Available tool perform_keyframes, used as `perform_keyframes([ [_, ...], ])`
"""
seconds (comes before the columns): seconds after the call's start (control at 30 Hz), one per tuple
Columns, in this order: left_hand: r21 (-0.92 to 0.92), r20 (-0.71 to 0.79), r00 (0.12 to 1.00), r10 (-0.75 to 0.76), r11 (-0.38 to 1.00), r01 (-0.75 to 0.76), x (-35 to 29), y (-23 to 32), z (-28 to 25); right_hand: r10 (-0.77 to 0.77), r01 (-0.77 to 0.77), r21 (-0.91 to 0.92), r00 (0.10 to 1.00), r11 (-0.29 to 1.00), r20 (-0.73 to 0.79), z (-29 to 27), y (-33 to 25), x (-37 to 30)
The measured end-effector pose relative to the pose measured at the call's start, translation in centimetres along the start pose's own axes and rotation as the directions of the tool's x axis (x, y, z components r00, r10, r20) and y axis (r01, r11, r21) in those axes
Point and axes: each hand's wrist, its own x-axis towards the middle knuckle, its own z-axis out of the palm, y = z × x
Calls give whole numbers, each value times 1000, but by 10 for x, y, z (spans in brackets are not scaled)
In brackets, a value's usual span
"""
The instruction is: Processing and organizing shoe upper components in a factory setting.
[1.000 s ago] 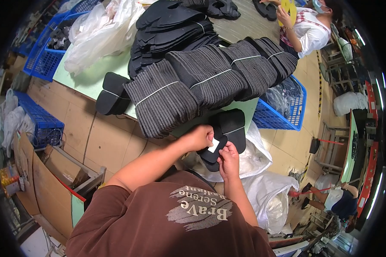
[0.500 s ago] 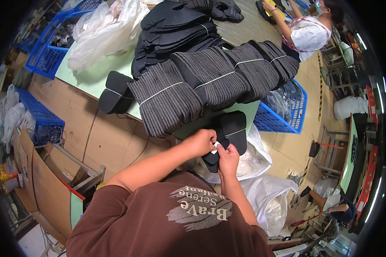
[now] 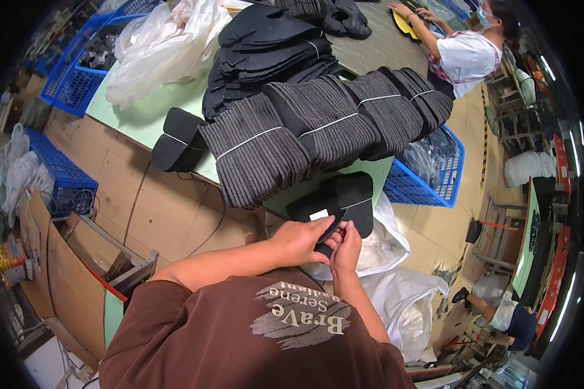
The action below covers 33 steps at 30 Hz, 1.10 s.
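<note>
1. Left hand (image 3: pixel 297 244): thumb and fingers gripping black pads (image 3: pixel 302 207); white label (image 3: pixel 318 214) on top.
2. Right hand (image 3: pixel 346 250): fingers curled against pads; whether gripping, can't tell.
3. Pads beside banded black bundle (image 3: pixel 360 207).

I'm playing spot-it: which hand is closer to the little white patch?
The left hand: its thumb is just beside the white patch; the right hand is farther, lower right.
</note>
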Motion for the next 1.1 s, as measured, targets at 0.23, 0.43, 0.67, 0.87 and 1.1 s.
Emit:
perform_keyframes([
  [0.23,-99,-3,934,-358,929,356,7,-3,0,-20,16,-145,999,989,-30,0,13,-1],
  [0.43,-140,-152,880,-450,891,431,9,-15,-7,-137,148,-439,989,886,57,6,17,-4],
  [0.67,231,-222,975,-19,970,71,-2,-28,-6,-331,742,-622,538,-250,775,15,10,2],
  [0.87,279,-107,994,-26,959,55,-14,-34,0,-219,675,-680,644,-286,733,15,18,10],
  [1.1,-360,129,575,-808,502,786,-55,-29,8,-448,810,-575,474,-117,758,2,-12,14],
])
